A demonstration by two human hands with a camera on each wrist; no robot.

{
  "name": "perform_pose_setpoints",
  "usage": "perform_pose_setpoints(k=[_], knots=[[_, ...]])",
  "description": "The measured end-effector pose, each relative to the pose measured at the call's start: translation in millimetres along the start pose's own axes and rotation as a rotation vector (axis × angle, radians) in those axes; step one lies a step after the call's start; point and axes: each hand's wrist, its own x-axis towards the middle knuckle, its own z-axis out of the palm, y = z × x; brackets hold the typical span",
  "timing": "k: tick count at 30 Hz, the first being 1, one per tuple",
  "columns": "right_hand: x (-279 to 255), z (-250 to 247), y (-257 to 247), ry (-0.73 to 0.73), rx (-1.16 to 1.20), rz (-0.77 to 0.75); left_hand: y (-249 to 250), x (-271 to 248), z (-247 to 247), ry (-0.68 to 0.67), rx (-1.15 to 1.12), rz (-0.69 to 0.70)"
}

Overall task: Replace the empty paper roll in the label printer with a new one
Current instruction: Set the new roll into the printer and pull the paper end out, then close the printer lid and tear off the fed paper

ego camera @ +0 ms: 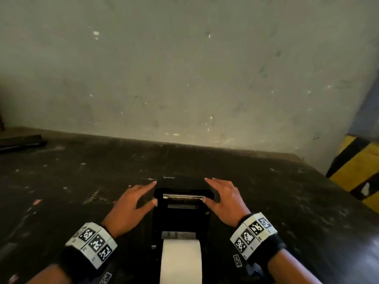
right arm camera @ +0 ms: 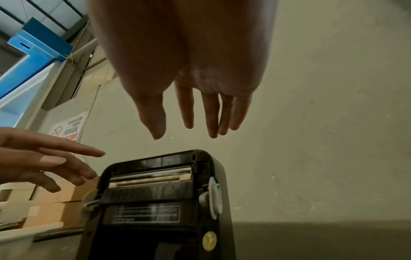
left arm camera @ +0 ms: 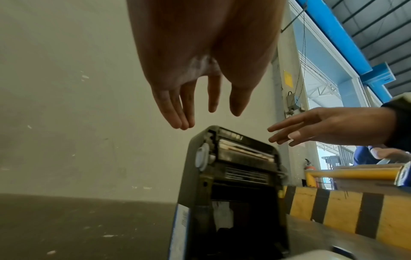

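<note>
A black label printer point(ego camera: 181, 214) stands on the dark table with its lid point(ego camera: 182, 193) swung up. The lid's inner roller shows in the wrist views point(left arm camera: 244, 153) point(right arm camera: 153, 174). A white paper roll point(ego camera: 180, 259) sits in the printer's near end. My left hand point(ego camera: 133, 199) hovers by the lid's left side, fingers straight and spread, holding nothing point(left arm camera: 191, 98). My right hand point(ego camera: 223, 195) mirrors it on the right side, fingers also straight point(right arm camera: 189, 109). Neither hand visibly touches the lid in the wrist views.
The dark scuffed table point(ego camera: 82, 181) runs back to a pale wall point(ego camera: 184, 78). A flat black object point(ego camera: 20, 142) lies at the far left. A yellow-and-black striped barrier point(ego camera: 356, 171) stands to the right. Cardboard boxes point(right arm camera: 44, 202) sit left of the printer.
</note>
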Motion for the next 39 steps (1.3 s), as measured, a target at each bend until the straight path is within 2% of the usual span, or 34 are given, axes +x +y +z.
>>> perform_pose_setpoints(k=[4,7,11,15,17,21,24,27,30,34,39], knots=[[19.2,9.9,-2.4,-0.083,-0.022,0.071,-25.1,25.4,4.4,-0.095,-0.021,0.006],[19.4,17.6,0.2,-0.094,0.033,0.094,-24.7,29.9,10.6,-0.09,-0.101,0.0],[6.8,18.5,2.1,0.01,0.167,0.091,-11.1,17.5,11.2,-0.01,-0.26,-0.049],[-10.4,9.4,7.1,0.156,0.289,0.078,5.9,-13.7,10.2,0.029,-0.312,-0.089],[-19.9,5.6,11.1,0.16,0.348,0.119,16.1,-28.1,8.1,0.025,-0.331,-0.14],[-41.1,16.0,20.6,-0.091,0.464,0.193,24.5,-47.3,9.2,0.016,-0.348,-0.249],[-66.9,26.7,24.9,-0.243,0.506,0.171,29.0,-65.7,21.4,-0.098,-0.273,-0.348],[-92.4,34.8,28.9,-0.328,0.512,0.125,36.0,-84.6,34.7,-0.158,-0.269,-0.416],[-115.3,45.2,32.8,-0.423,0.509,0.123,36.5,-106.9,47.2,-0.121,-0.253,-0.381],[-141.5,60.9,34.4,-0.481,0.521,0.122,33.7,-137.4,62.0,-0.125,-0.205,-0.397],[-163.0,79.5,38.9,-0.552,0.399,0.087,34.4,-159.5,77.7,-0.184,-0.136,-0.426]])
